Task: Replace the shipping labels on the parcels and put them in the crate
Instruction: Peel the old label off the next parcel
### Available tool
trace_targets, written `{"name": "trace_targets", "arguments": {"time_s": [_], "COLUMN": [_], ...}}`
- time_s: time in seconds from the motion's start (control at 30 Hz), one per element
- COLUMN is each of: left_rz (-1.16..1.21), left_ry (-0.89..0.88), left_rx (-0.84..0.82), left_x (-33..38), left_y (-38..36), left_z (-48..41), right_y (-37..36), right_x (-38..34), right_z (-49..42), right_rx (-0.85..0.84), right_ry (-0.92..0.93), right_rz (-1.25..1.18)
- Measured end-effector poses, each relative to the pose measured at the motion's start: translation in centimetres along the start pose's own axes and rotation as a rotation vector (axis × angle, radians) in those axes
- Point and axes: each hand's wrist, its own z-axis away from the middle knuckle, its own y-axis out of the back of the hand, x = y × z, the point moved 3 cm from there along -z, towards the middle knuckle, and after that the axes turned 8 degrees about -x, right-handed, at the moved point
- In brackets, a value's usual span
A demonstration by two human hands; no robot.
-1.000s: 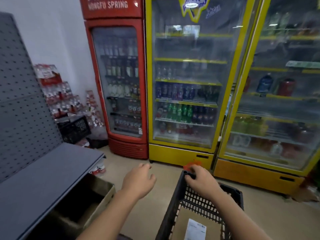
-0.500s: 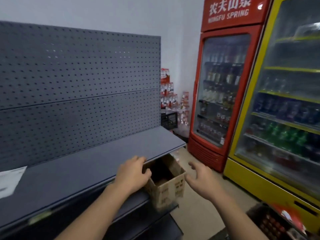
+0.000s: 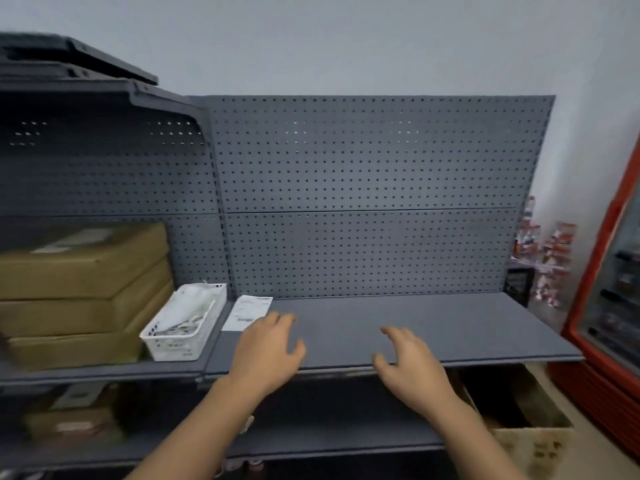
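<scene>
On the far left of the grey shelf, three brown parcels lie stacked flat, the top one carrying a pale label, blurred. Just right of them stands a white basket holding white papers. Beside the basket, flat on the shelf against the pegboard, lies a white shipping label. The left hand hovers over the shelf's front part, palm down, fingers loosely spread and holding nothing; its fingertips reach just beside the label's near right corner, though touch cannot be told. The right hand is further right, fingers apart and empty, well apart from the label. Below right, an open cardboard box sits on the floor beside a red fridge.
</scene>
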Motion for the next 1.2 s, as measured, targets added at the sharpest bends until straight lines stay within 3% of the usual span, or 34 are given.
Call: {"name": "trace_targets", "arguments": {"time_s": [0.43, 0.77, 0.9, 1.2], "left_rz": [-0.112, 0.076, 0.058, -0.064], "left_ry": [0.083, 0.103, 0.196, 0.413], "left_rx": [0.148, 0.411, 0.539, 0.599], "left_x": [-20.9, -27.8, -31.3, -42.4], "left_y": [5.7, 12.2, 14.8, 17.7], "left_z": [2.1, 3.6, 3.4, 1.3], "right_y": [-11.0, -15.5, -16.2, -17.8], "right_x": [-21.5, -32.2, -36.3, -44.8], "right_z": [-6.2, -11.2, -13.9, -20.3], "right_rx": [0.075, 0.032, -0.014, -0.072], "right_ry": [0.231, 0.342, 0.411, 0.418], "right_rz": [-0.075, -0.256, -0.324, -0.486]}}
